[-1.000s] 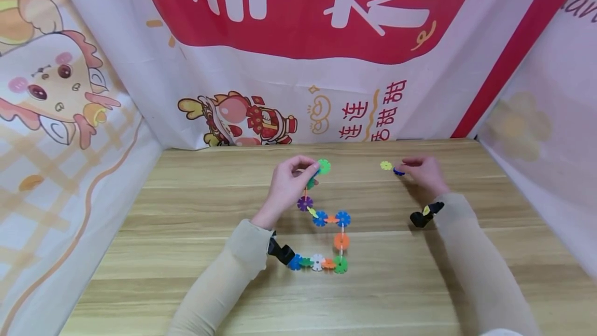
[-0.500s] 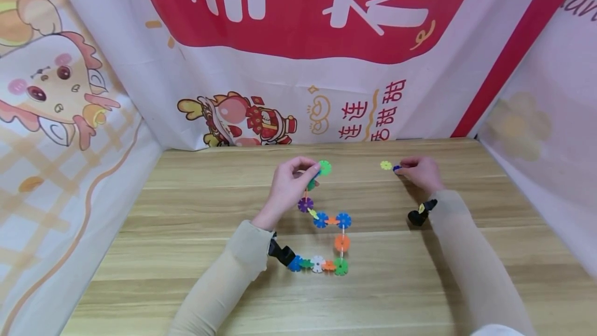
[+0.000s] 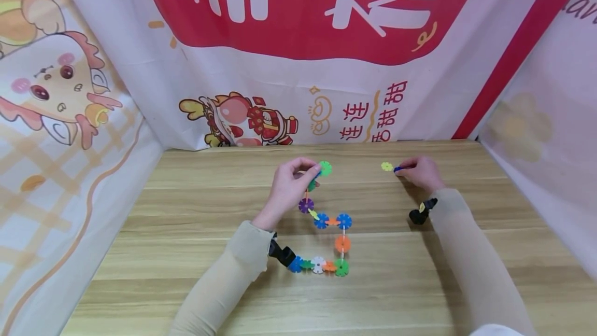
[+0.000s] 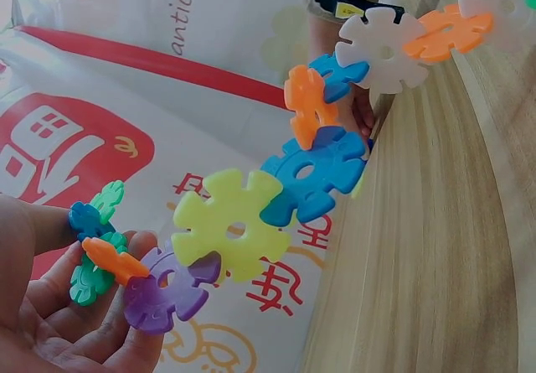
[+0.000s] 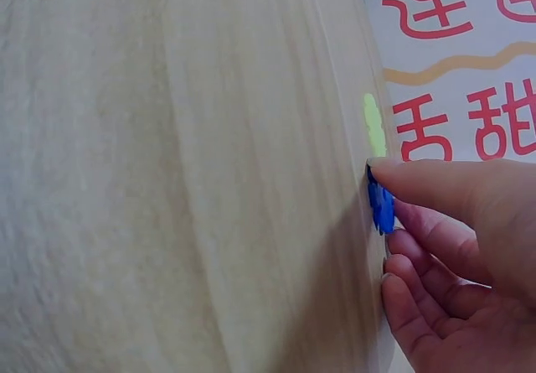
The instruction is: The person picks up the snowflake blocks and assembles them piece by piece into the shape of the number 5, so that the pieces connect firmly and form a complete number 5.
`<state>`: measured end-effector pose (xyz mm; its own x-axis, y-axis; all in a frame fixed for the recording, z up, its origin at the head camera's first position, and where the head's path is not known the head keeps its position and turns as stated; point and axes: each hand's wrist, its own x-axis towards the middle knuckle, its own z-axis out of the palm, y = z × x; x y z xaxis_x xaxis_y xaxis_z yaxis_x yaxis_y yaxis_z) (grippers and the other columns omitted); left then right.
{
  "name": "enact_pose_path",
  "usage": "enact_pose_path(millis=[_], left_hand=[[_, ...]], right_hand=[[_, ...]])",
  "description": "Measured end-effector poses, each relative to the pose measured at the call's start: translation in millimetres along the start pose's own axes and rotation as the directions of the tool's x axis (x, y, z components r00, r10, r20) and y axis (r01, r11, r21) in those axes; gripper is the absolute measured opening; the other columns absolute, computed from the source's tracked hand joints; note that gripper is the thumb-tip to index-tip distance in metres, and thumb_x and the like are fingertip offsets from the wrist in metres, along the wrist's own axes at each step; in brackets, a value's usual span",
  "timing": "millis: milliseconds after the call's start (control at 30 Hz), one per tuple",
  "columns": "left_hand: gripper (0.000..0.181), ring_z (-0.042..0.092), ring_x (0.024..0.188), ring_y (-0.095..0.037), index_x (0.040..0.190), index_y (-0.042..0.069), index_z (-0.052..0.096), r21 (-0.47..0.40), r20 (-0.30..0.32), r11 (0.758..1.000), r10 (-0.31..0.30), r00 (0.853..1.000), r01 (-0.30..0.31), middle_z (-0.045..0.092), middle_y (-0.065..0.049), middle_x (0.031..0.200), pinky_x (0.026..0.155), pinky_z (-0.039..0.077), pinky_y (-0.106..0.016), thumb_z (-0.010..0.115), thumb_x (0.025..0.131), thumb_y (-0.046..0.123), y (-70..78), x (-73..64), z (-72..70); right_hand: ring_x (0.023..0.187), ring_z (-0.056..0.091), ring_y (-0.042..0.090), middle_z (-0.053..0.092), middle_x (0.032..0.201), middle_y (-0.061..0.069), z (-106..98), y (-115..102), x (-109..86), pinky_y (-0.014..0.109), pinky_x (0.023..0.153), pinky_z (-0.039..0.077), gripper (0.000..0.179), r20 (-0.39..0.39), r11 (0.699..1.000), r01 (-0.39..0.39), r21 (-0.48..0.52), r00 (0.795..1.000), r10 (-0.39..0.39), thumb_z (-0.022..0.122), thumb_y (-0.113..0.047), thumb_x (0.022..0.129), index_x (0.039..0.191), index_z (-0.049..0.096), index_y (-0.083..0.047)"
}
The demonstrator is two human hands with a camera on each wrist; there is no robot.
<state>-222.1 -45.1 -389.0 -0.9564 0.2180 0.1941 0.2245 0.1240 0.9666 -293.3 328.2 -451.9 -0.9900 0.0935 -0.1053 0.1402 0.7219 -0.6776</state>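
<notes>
My left hand [image 3: 291,183] pinches the far end of a chain of interlocking snowflake discs, by a blue disc [image 4: 85,220] beside a light green disc [image 3: 325,168]. From there the chain runs through an orange disc [image 4: 115,261], a purple disc [image 4: 170,296] and a yellow disc [image 4: 230,222], then bends toward a green disc [image 3: 341,267] and a white disc [image 3: 318,265] near the left wrist. Over at the right, my right hand [image 3: 422,172] pinches a dark blue disc [image 5: 382,205] between thumb and fingers, right at the edge of a loose yellow disc [image 3: 386,166].
The wooden table [image 3: 210,284] backs onto a printed cloth [image 3: 298,97] with red lettering. Cloth side walls [image 3: 60,180] flank it. A black wrist camera [image 3: 281,253] on the left wrist overlaps the chain's near end.
My right hand and wrist have shifted slightly left, and the dark blue disc has tilted a little in its fingers. The left hand keeps its pinch on the chain almost unmoved.
</notes>
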Motion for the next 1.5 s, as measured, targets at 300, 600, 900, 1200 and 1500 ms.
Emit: enact_pose_path(millis=[300,600,900,1200,1500], left_hand=[[0.019,0.071,0.081,-0.029,0.111,0.008,0.071,0.017,-0.001,1.000,0.019,1.000,-0.019,0.069,-0.005,0.103,0.071,0.060,-0.036,0.067,0.102,0.023,-0.3,-0.5,0.3],[0.021,0.070,0.082,-0.033,0.112,0.008,0.071,0.012,0.006,1.000,0.015,1.000,-0.015,0.069,-0.006,0.104,0.070,0.059,-0.034,0.068,0.101,0.026,-0.6,0.5,0.0],[0.020,0.070,0.077,-0.024,0.111,0.009,0.071,0.026,-0.002,0.999,0.023,1.000,-0.023,0.069,-0.005,0.103,0.070,0.059,-0.034,0.067,0.101,0.026,0.2,1.5,1.5],[0.020,0.070,0.078,-0.024,0.112,0.009,0.071,0.027,0.001,1.000,0.010,1.000,-0.010,0.069,-0.005,0.104,0.071,0.059,-0.035,0.067,0.101,0.026,1.0,1.5,3.1],[0.019,0.071,0.077,-0.024,0.111,0.009,0.071,0.028,-0.003,1.000,0.006,1.000,-0.006,0.069,-0.005,0.103,0.070,0.059,-0.035,0.067,0.101,0.025,0.1,2.0,3.7]], right_hand=[[0.099,0.060,0.032,0.065,0.113,0.023,7,0,-2.4,0.037,0.082,0.050,0.037,-0.033,0.998,0.048,0.043,0.998,-0.047,0.078,-0.017,0.092,0.118,0.065,0.006],[0.098,0.064,0.026,0.069,0.114,0.020,15,-17,-15.0,0.027,0.071,0.054,0.029,-0.006,0.977,0.067,0.201,0.998,-0.067,0.072,-0.014,0.097,0.121,0.068,0.002],[0.101,0.065,0.025,0.071,0.113,0.012,17,-42,-32.1,0.039,0.085,0.053,0.026,-0.013,0.961,0.169,0.218,0.985,-0.170,0.073,-0.020,0.097,0.119,0.071,-0.006],[0.099,0.067,0.025,0.072,0.112,0.012,21,-75,-52.1,0.032,0.082,0.056,0.026,-0.028,0.939,0.233,0.255,0.972,-0.233,0.076,-0.018,0.094,0.116,0.071,-0.005],[0.091,0.069,0.022,0.074,0.105,0.008,28,-100,-65.9,0.030,0.077,0.058,0.023,-0.055,0.896,0.325,0.302,0.944,-0.324,0.080,-0.018,0.091,0.109,0.073,-0.006]])
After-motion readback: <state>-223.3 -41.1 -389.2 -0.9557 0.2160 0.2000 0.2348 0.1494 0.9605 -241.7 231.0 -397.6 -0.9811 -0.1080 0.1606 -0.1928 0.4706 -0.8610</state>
